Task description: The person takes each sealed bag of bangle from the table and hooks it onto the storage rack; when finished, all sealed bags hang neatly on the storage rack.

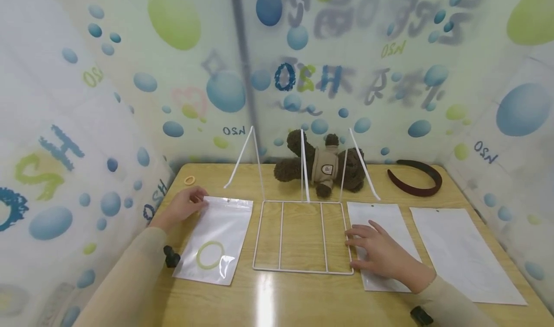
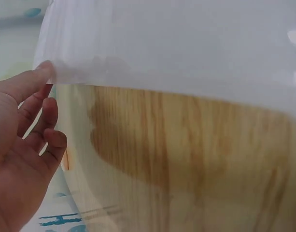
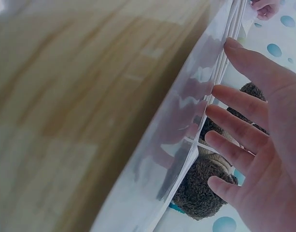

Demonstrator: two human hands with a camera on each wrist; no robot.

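A clear-fronted zip bag (image 1: 227, 226) with a yellow-green ring (image 1: 210, 255) showing through it lies left of the white wire rack (image 1: 303, 271). My left hand (image 1: 186, 204) pinches the bag's upper left corner; in the left wrist view, the thumb (image 2: 29, 82) is on top of the edge of the bag (image 2: 152, 43). My right hand (image 1: 381, 250) is over a white bag (image 1: 381, 214), its spread fingers reaching the right side wire of the rack. The right wrist view shows this hand (image 3: 263, 130) with straight, parted fingers and nothing gripped.
A brown teddy bear (image 1: 324, 166) lies behind the rack, whose upright wires rise in front of it. A dark headband (image 1: 433, 175) rests at the back right. Another white bag (image 1: 467, 255) lies far right, and a small yellowish ring (image 1: 189, 180) at the back left. Patterned curtains (image 1: 195, 77) surround the table.
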